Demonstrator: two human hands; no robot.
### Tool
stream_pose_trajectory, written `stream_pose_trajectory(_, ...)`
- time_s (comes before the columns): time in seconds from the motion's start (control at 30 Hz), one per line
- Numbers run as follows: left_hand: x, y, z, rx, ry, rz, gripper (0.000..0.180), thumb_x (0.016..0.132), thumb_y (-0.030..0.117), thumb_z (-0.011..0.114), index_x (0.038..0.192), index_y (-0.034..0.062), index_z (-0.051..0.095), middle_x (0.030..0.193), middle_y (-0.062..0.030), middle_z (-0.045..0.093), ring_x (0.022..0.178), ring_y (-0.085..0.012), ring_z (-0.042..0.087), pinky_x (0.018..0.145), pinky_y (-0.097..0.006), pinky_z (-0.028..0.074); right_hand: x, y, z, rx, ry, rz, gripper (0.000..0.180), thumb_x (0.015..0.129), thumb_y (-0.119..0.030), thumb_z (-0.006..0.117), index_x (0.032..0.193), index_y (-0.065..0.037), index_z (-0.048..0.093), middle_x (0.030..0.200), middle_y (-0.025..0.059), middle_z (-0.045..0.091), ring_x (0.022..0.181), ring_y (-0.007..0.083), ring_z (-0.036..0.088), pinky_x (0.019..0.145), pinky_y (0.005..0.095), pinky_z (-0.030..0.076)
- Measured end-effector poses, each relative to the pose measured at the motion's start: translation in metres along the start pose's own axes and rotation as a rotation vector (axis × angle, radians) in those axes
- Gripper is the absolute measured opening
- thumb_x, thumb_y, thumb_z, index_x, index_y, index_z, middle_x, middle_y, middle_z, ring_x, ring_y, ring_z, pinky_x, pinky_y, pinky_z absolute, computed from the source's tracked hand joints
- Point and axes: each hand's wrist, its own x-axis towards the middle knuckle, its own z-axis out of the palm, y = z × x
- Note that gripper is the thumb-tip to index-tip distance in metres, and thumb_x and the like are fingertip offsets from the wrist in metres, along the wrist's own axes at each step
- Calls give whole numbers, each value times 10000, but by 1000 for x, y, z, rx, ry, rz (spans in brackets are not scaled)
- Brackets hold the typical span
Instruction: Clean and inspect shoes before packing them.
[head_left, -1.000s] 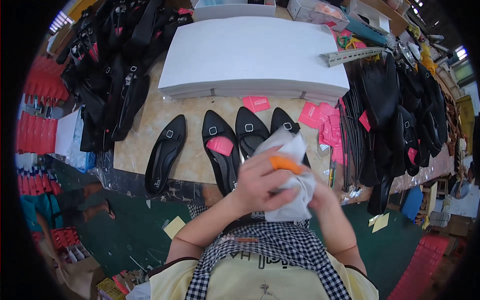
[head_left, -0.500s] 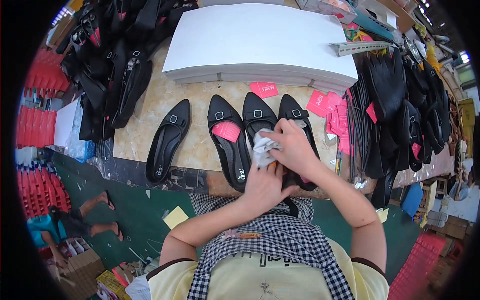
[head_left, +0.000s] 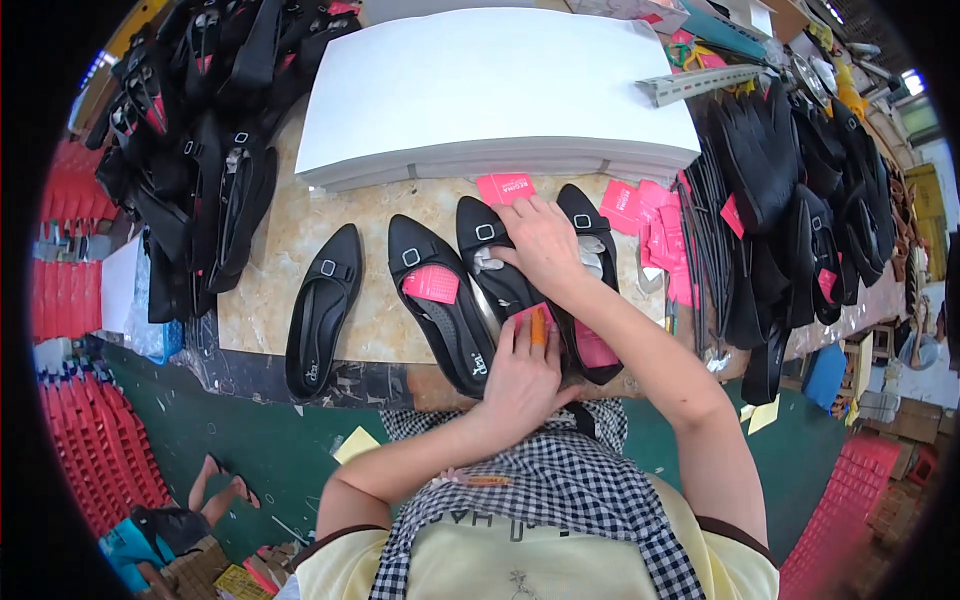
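Four black pointed flat shoes are laid side by side at the near edge of the beige worktable (head_left: 290, 240), toes pointing far. The third shoe (head_left: 500, 275) from the left is being worked on. Its heel end is steadied by the left hand (head_left: 522, 375), whose fingers are closed around a small orange piece (head_left: 538, 327) (perhaps a marker or tool, this cannot be told), probably so that the shoe does not slide. The right hand (head_left: 545, 245) is pressed into the opening of the shoe, where crumpled white paper (head_left: 488, 262) is seen under the fingers. The shoe is matte black with a small square buckle. A pink tag (head_left: 430, 284) lies inside the second shoe (head_left: 440, 305), and more pink tags (head_left: 655, 235) are scattered to the right. A white paper stack (head_left: 490, 90) is placed on the far side.
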Motion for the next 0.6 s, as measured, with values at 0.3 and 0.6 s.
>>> stream_pose_trajectory(0.3, 217, -218, -30, 322, 640, -132, 514, 909, 478, 535, 1230, 87, 628, 1298, -208, 524, 1262, -384, 444, 1100, -599, 222, -81, -9, -50, 155, 152, -57, 439, 776, -159, 730, 1192, -65, 625, 1107, 117, 599, 1194, 335, 493, 1078, 509, 350)
stream_pose_trajectory(0.6, 174, -104, -44, -237, 482, 121, 154, 767, 189, 637, 812, 45, 603, 814, -153, 548, 817, -337, 578, 725, -465, 484, -124, 6, -72, 1305, 333, 389, 695, 866, -120, 691, 1472, -100, 352, 1495, 191, 344, 1344, 282, 430, 1061, 411, 419)
